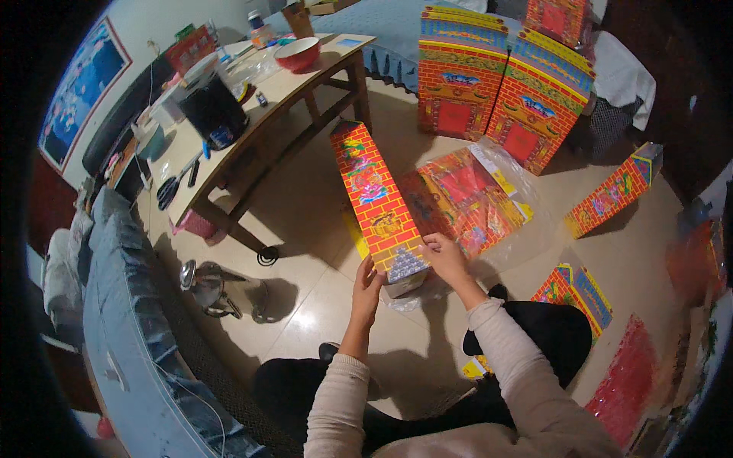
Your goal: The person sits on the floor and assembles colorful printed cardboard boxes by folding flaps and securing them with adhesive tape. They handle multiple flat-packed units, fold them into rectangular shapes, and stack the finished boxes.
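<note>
1. The brick-print paperboard column (374, 202), long and narrow, lies to the right of the long wooden table (282, 88), its near end between both hands.
2. The right hand (447, 259) pinches the near right edge narrowly, fingertips on the printed face. The left hand (368, 284) has bent fingers against the near left edge; whether they grip or merely steady it, I cannot tell.
3. It should be light and fairly stiff lengthwise, though thin walls would dent or crease under a hard squeeze.
4. The glossy print may slip under dry fingertips, so the long folded edges look the best hold, one hand each side, palms off the flat face.
5. Further right of the table, plastic-wrapped printed panels (466, 191) lie on the floor; their loose film could slide or snag.
</note>
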Demonstrator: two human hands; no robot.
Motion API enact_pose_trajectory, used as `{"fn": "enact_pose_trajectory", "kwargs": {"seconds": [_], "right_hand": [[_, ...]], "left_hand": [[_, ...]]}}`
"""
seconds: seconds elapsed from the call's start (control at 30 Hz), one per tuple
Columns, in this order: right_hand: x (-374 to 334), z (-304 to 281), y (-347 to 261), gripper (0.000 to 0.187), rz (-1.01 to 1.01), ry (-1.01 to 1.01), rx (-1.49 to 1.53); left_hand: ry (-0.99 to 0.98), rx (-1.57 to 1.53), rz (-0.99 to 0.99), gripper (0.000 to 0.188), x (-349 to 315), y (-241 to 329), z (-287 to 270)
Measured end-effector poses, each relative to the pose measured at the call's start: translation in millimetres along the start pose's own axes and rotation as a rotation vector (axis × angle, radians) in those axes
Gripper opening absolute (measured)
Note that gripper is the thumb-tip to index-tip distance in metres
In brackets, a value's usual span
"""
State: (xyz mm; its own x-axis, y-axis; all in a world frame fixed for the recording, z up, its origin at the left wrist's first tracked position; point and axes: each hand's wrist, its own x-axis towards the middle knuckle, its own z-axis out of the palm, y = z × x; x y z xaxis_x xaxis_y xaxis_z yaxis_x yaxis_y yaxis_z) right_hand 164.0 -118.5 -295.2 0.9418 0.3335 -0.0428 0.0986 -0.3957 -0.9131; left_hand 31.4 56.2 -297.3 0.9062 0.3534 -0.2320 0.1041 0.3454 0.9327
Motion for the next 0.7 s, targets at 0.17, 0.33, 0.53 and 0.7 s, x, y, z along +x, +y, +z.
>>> {"fn": "enact_pose_trajectory", "kwargs": {"seconds": [0.17, 0.33, 0.53, 0.7], "right_hand": [[-14, 24, -7, 0.035, 0.006, 0.094, 0.113], [-50, 28, -32, 0.028, -0.003, 0.359, -0.130], [-102, -7, -52, 0.025, -0.018, 0.456, -0.049], [-134, -16, -42, 0.029, 0.050, 0.453, -0.030]], "left_hand": [[0.047, 0.051, -0.216, 0.065, -5, 6, 11], [-0.058, 0.037, -0.195, 0.065, -17, 9, 24], [-0.124, -0.008, -0.162, 0.063, -56, 15, 54], [-0.177, 0.005, -0.205, 0.063, -61, -9, 50]]}}
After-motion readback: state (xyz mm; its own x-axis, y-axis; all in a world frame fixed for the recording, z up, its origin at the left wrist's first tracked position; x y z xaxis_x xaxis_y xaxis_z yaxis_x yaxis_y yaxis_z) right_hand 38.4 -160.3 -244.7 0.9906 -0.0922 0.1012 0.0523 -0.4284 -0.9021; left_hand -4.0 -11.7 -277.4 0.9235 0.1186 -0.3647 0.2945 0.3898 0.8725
